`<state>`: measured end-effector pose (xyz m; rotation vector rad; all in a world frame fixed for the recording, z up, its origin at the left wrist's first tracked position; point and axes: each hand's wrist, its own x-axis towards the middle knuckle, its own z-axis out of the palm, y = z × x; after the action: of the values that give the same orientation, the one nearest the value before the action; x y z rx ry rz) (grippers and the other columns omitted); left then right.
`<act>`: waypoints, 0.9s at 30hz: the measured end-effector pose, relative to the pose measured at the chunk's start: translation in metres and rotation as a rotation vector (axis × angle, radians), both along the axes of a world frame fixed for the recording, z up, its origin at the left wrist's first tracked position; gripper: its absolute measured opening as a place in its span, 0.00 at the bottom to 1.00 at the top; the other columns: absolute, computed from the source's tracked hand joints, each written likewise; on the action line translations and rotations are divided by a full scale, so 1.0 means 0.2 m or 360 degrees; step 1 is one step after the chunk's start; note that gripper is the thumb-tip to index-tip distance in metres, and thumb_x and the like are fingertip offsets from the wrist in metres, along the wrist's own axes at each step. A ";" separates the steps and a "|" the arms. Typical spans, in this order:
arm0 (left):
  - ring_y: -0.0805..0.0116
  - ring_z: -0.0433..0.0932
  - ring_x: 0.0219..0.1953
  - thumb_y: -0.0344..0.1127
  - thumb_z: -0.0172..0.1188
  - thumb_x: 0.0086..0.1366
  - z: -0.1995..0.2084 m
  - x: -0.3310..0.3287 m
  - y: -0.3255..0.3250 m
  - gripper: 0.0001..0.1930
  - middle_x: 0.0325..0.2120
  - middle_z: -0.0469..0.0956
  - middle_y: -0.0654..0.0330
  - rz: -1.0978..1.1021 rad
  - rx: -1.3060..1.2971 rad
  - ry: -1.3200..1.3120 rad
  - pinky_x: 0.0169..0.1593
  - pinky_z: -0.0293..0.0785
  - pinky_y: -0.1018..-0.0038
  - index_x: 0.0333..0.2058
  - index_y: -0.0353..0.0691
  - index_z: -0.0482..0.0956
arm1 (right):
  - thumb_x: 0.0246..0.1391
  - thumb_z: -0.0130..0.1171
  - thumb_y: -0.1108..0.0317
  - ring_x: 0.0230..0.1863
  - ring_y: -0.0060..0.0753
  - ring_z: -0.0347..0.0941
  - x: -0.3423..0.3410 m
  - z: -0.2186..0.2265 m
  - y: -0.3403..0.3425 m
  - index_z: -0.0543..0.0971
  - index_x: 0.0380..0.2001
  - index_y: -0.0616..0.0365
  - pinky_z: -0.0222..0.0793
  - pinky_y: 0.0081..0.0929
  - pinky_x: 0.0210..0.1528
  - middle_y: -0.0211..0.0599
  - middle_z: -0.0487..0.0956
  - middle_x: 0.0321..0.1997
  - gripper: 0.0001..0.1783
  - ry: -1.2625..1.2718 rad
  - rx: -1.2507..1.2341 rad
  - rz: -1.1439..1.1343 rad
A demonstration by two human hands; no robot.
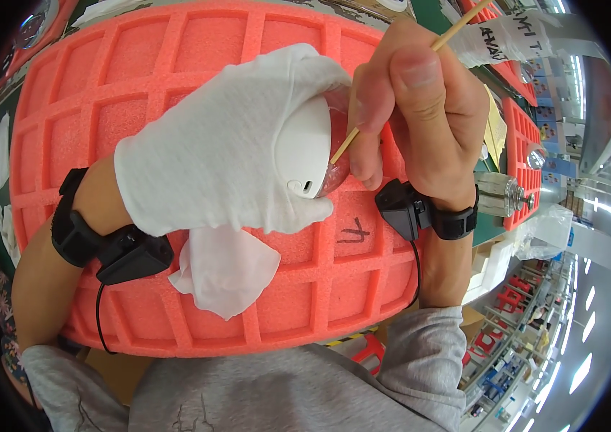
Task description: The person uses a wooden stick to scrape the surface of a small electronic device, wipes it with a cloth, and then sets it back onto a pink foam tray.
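Note:
My left hand (pixel 212 151), in a white fabric glove, is wrapped round a rounded white plastic device (pixel 307 144). The device has a small slot and a round button-like spot near its lower end, and a glossy, see-through part along its right side. Bare, my right hand (pixel 438 119) pinches a thin wooden stick (pixel 456 30) between thumb and fingers. The stick slants down to the left, its tip at the seam between the white shell and the glossy part. Glove and fingers hide much of the device.
Beneath my hands lies a large red foam tray (pixel 251 327) with square pockets. A white cloth (pixel 226 270) rests on it near me. To the right are a clear bottle (pixel 496 194) with a metal top, another red tray (pixel 520 122) and a white-wrapped cylinder (pixel 510 39).

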<state>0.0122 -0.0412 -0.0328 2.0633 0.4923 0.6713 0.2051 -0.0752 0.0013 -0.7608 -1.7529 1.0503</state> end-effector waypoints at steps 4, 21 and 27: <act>0.60 0.80 0.41 0.28 0.73 0.43 0.03 0.00 0.00 0.31 0.37 0.79 0.58 -0.0010 -0.0027 0.0045 0.48 0.78 0.68 0.48 0.38 0.71 | 0.75 0.36 0.62 0.10 0.23 0.66 0.02 0.04 0.02 0.69 0.30 0.64 0.61 0.18 0.15 0.35 0.70 0.18 0.22 -0.0040 -0.0060 0.0160; 0.64 0.78 0.42 0.29 0.74 0.43 0.11 0.04 0.01 0.34 0.41 0.76 0.59 -0.0007 -0.0131 0.0021 0.46 0.78 0.69 0.52 0.39 0.71 | 0.76 0.38 0.61 0.13 0.19 0.68 0.08 0.10 0.02 0.72 0.29 0.60 0.62 0.16 0.16 0.33 0.75 0.15 0.22 -0.0011 -0.0101 0.0134; 0.65 0.78 0.41 0.29 0.74 0.44 0.09 0.01 0.02 0.34 0.41 0.76 0.59 -0.0065 -0.0179 0.0045 0.46 0.78 0.69 0.52 0.39 0.70 | 0.76 0.37 0.61 0.12 0.19 0.68 0.06 0.08 0.02 0.72 0.29 0.60 0.62 0.15 0.16 0.34 0.76 0.16 0.22 0.0174 -0.0344 0.0158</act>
<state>0.0134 -0.0381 -0.0141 1.9740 0.4916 0.5784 0.2162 -0.0705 0.0172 -0.7394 -1.6146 1.3395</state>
